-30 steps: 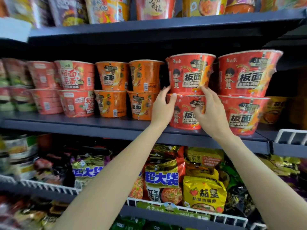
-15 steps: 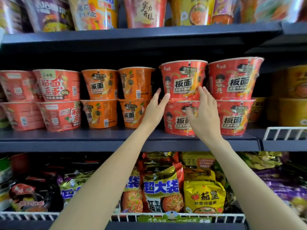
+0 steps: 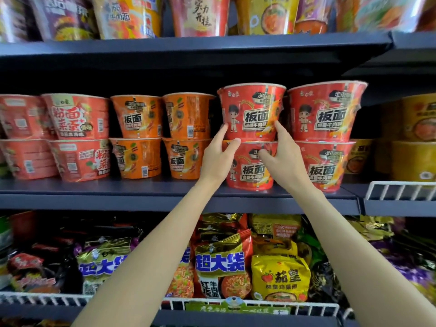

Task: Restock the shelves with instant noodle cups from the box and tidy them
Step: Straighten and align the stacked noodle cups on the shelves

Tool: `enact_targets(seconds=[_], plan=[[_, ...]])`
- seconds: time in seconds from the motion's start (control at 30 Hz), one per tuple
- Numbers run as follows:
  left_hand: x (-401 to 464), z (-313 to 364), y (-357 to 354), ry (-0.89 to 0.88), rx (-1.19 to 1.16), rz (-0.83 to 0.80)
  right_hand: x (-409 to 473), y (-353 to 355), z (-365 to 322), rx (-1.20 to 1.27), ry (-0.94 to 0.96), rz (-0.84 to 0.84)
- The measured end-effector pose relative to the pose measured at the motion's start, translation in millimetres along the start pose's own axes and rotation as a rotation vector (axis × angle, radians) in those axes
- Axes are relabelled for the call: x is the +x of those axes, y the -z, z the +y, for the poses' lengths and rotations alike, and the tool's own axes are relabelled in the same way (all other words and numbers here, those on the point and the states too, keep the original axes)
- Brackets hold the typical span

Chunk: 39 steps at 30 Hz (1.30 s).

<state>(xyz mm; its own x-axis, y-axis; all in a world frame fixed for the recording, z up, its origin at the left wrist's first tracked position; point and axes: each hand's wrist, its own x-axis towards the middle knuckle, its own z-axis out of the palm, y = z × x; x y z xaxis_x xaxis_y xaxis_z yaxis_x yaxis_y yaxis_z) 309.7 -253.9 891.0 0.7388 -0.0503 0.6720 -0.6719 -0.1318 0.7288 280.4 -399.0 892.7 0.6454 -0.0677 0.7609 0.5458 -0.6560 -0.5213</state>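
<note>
Two red noodle cups are stacked on the middle shelf [image 3: 146, 187]: an upper red cup [image 3: 252, 112] on a lower red cup [image 3: 250, 171]. My left hand [image 3: 219, 156] touches the upper cup's lower left side with nearly straight fingers, its thumb at the seam between the two cups. My right hand [image 3: 283, 159] touches the upper cup's lower right side with straight fingers, and its thumb lies over the lower cup's rim. Neither hand wraps around a cup. A second stack of the same red cups [image 3: 325, 114] stands directly to the right.
Orange cup stacks [image 3: 139, 116] and pinkish-red cup stacks [image 3: 77, 116] fill the shelf to the left. Yellow cups [image 3: 415, 138] stand at the far right. More cups line the top shelf [image 3: 200, 17]. Noodle bags [image 3: 219, 265] sit behind a white wire rail [image 3: 259, 303] below.
Both hands have slid up from the seam between the two cups, so the fingertips now lie on the upper cup's lower sides. The view has moved closer.
</note>
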Motion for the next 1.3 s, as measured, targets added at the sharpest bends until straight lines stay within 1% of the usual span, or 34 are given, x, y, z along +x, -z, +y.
enact_targets(seconds=[0.13, 0.27, 0.37, 0.47, 0.5, 0.57, 0.63, 0.67, 0.73, 0.8, 0.87, 0.97, 1.03, 1.17, 1.23, 1.3], plan=[[2.4, 1.0, 3.2, 0.006, 0.005, -0.013, -2.8, -2.7, -0.3, -0.102, 0.035, 0.009], [3.4, -1.3, 9.4, 0.001, -0.025, -0.066, -5.1, -6.5, -3.8, -0.186, 0.028, 0.006], [1.3, -2.9, 28.7, -0.072, -0.003, -0.129, -10.3, -14.5, -17.8, -0.266, 0.075, 0.132], [-2.9, -19.0, 78.2, -0.213, 0.080, -0.070, -21.5, -34.0, -45.3, -0.340, 0.216, 0.263], [-2.9, -27.8, 101.0, -0.254, 0.092, -0.032, -22.5, -44.5, -55.0, -0.338, 0.252, 0.267], [0.1, -49.0, 146.5, -0.279, 0.140, 0.039, -20.6, -71.1, -66.8, -0.316, 0.279, 0.200], [10.0, -66.7, 182.1, -0.212, 0.215, 0.035, -13.2, -102.8, -72.8, -0.272, 0.204, 0.118], [15.8, -72.4, 193.4, -0.154, 0.259, -0.013, -8.9, -118.1, -74.6, -0.275, 0.140, 0.086], [25.7, -78.9, 203.8, -0.027, 0.333, -0.184, -0.7, -144.9, -73.6, -0.340, -0.005, 0.037], [35.8, -80.3, 201.2, 0.076, 0.355, -0.349, 7.9, -164.3, -71.5, -0.351, -0.133, -0.007], [46.3, -76.7, 192.0, 0.129, 0.384, -0.420, 16.4, -177.0, -71.2, -0.282, -0.214, -0.036], [54.9, -72.6, 181.2, 0.147, 0.374, -0.417, 23.5, -184.9, -71.0, -0.161, -0.243, -0.030], [53.3, -74.6, 179.5, 0.116, 0.361, -0.396, 20.5, -183.8, -71.5, -0.119, -0.224, -0.005], [36.4, -79.5, 187.6, -0.012, 0.322, -0.300, 5.2, -170.1, -73.0, -0.086, -0.163, 0.000], [22.1, -78.1, 191.3, -0.085, 0.312, -0.256, -2.2, -161.4, -74.3, -0.064, -0.165, -0.006], [7.4, -74.1, 192.1, -0.166, 0.358, -0.201, -6.8, -153.9, -74.6, -0.037, -0.190, -0.007]])
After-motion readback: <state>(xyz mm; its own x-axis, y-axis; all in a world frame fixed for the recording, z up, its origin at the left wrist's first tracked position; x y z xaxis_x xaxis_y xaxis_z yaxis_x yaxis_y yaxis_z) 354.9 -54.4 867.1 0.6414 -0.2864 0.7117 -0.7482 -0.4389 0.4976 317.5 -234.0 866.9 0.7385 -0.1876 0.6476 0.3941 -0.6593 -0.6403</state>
